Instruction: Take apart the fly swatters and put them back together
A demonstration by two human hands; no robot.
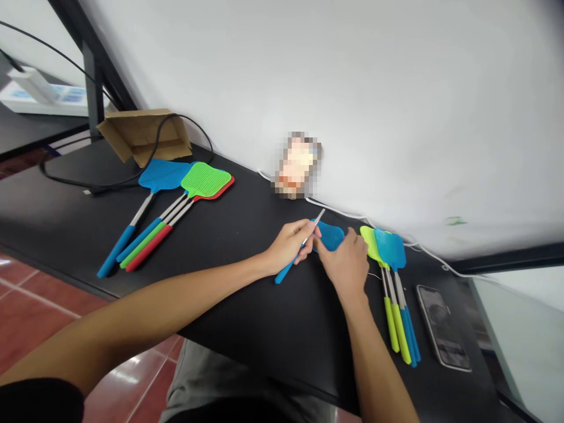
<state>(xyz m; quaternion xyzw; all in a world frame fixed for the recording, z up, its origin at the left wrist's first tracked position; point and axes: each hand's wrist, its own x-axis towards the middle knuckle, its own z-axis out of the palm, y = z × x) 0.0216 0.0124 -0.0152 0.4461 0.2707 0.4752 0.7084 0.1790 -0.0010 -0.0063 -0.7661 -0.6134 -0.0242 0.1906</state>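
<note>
My left hand (pixel 288 244) is closed round a fly swatter handle (pixel 287 272), which has a blue grip and a silver rod. The rod's bare tip points up and away, past my fingers. Beside it, my right hand (pixel 347 264) grips a blue mesh fly swatter head (pixel 331 236), its fingers partly hiding the edges. Head and rod look apart, though my fingers cover part of the gap between them. To the right lie several swatters with yellow-green heads (pixel 369 242) and a blue head (pixel 390 249), their handles toward me.
On the left lie more swatters, blue (pixel 163 175), green (pixel 206 180) and red (pixel 150 248), near an open cardboard box (pixel 147 134) and a black cable (pixel 99 187). A phone (pixel 443 328) rests at the right. A blurred-out object (pixel 298 164) leans on the white wall (pixel 352 88).
</note>
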